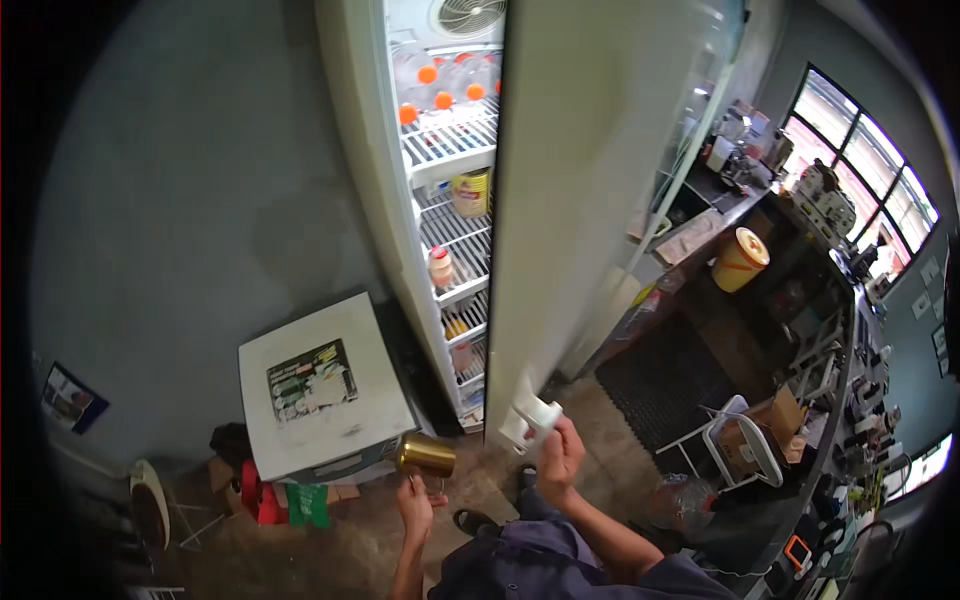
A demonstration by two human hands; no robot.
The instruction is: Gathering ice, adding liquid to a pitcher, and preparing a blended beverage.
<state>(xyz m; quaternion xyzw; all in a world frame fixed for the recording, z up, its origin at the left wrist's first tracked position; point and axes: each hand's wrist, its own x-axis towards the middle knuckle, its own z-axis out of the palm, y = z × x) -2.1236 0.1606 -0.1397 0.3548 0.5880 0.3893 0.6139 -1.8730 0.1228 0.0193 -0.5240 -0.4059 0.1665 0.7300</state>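
Note:
In my left hand (416, 507) is a gold metal pitcher (428, 456), tipped on its side, with my fingers closed at its handle. My right hand (562, 455) grips the white handle (530, 420) of a tall fridge door (590, 180). That door stands partly swung out, and the lit shelves (455, 240) show to its left. Clear bottles with orange caps (443, 98) lie on the upper shelf. Below them are a yellow tin (470, 193) and a small bottle with a red cap (440, 266).
A low white cabinet (300, 440) stands left of the fridge, near red and green bags (308, 504). On the right, a black mat (665, 380) covers part of the floor, beside a white chair (740, 445) bearing a cardboard box. A cluttered counter (835, 440) runs along the far right.

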